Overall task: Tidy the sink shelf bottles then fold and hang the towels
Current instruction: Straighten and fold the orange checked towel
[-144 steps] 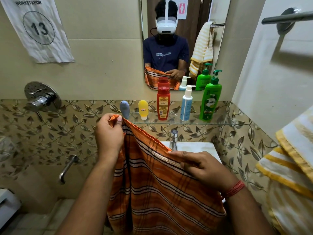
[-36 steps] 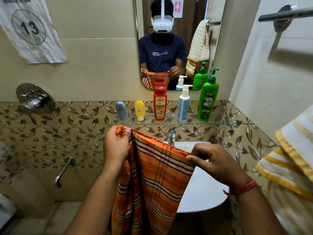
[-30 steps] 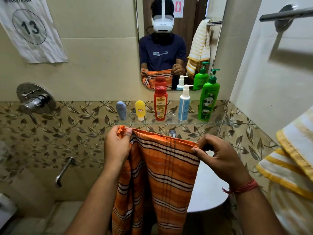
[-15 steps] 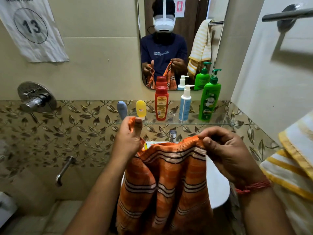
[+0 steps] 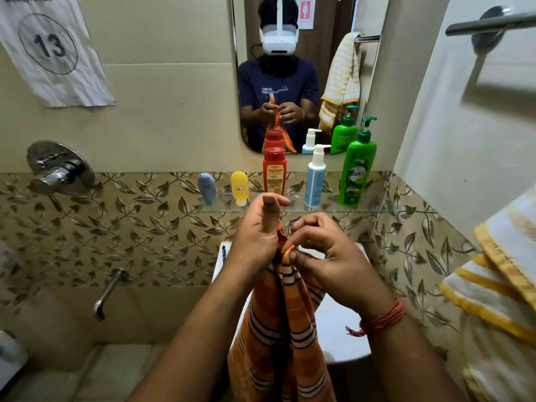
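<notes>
An orange striped towel [image 5: 285, 323] hangs doubled over in front of the white sink [image 5: 342, 335]. My left hand [image 5: 259, 232] pinches one top corner, thumb up. My right hand [image 5: 327, 256] pinches the other top corner right beside it, so the two corners meet. On the glass shelf [image 5: 374, 208] stand a grey-blue tube [image 5: 207, 187], a yellow tube [image 5: 239, 187], a red bottle [image 5: 274, 171], a white-and-blue pump bottle [image 5: 315, 178] and a green pump bottle [image 5: 357, 169], all upright in a row.
A yellow-and-white striped towel [image 5: 499, 285] hangs at the right edge. Above it a metal towel bar [image 5: 490, 23] juts from the right wall. A mirror [image 5: 304, 68] is over the shelf; a shower valve [image 5: 59, 168] and spout [image 5: 108, 291] sit on the left wall.
My two hands came together from a spread position, bringing the towel's top corners side by side, so the towel now hangs folded in half lengthwise. The bottles did not move.
</notes>
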The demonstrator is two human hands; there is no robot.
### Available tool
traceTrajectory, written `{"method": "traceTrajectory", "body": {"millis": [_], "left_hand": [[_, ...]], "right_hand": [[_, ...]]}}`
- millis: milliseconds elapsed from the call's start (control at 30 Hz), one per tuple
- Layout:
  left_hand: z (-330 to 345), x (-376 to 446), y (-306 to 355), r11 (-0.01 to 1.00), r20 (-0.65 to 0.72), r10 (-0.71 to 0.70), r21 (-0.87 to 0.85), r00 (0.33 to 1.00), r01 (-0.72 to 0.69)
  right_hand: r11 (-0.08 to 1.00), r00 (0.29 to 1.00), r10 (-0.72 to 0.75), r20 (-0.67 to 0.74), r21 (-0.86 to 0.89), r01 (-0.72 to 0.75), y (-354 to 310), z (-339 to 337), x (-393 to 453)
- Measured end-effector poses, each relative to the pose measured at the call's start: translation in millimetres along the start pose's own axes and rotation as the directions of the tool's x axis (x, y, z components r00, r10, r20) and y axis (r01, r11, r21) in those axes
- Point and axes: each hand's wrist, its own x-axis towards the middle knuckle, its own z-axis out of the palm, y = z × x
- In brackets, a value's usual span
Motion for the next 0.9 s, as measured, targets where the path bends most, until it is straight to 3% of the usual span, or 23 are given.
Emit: {"method": "traceTrajectory", "body": {"millis": [133,267,533,733,833,900], "left_hand": [[2.2,-2.4,2.8,0.999,0.041,0.043,0.010,0.998,-0.043],[-4.6,-5.0,1.7,0.996,0.080,0.072,0.038,0.994,-0.075],[-41.5,-1.1,-3.8,0.989,0.275,-0.125,-0.039,0.953,0.141],[-41.5,0.7,-8.3,0.980,0.190,-0.155,-0.097,0.969,0.176],[-35.1,-0.6,-9.7,0.982,0.131,-0.157,-0.083,0.979,0.168],[-29.8,-1.8,-10.3,0.984,0.110,-0.157,-0.068,0.982,0.165]], "right_hand": [[1.000,0.999,0.025,0.039,-0.001,-0.025,1.7,7.6,-0.2],[0.999,0.994,0.051,-0.093,0.013,-0.050,3.6,7.1,-1.1],[0.994,0.985,0.106,-0.134,0.042,-0.101,2.2,-2.8,-3.2],[0.995,0.988,0.097,-0.116,-0.021,-0.100,-1.2,-2.5,-1.3],[0.990,0.984,-0.035,-0.174,-0.139,0.011,-2.4,-4.4,-0.1],[0.987,0.979,-0.135,-0.155,-0.106,0.120,-3.8,-7.1,-1.9]]}}
